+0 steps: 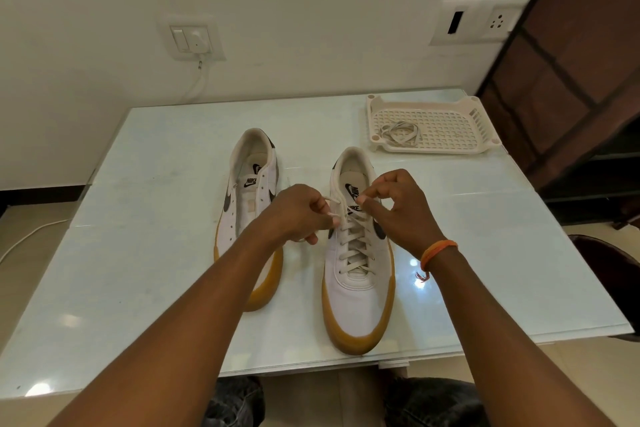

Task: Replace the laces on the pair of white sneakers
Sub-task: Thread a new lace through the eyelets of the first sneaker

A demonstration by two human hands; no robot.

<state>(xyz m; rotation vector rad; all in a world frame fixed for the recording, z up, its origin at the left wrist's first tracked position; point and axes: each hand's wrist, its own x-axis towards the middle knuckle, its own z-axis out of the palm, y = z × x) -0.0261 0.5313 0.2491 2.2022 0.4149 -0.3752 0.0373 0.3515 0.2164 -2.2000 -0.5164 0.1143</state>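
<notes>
Sneakers on glass table (138, 218): right sneaker (358, 270) laced, left sneaker (249, 204) unlaced. Left hand (298, 215) pinches one lace end (330, 200); right hand (398, 208) pinches the other at the top eyelets. Spare lace (400, 132) lies in tray (446, 121).

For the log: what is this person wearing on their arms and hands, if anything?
Both forearms are bare, no sleeves in view. The right hand has an orange thread band around the wrist, with a frayed loose end hanging down. The left hand shows no rings, watch or gloves.
</notes>
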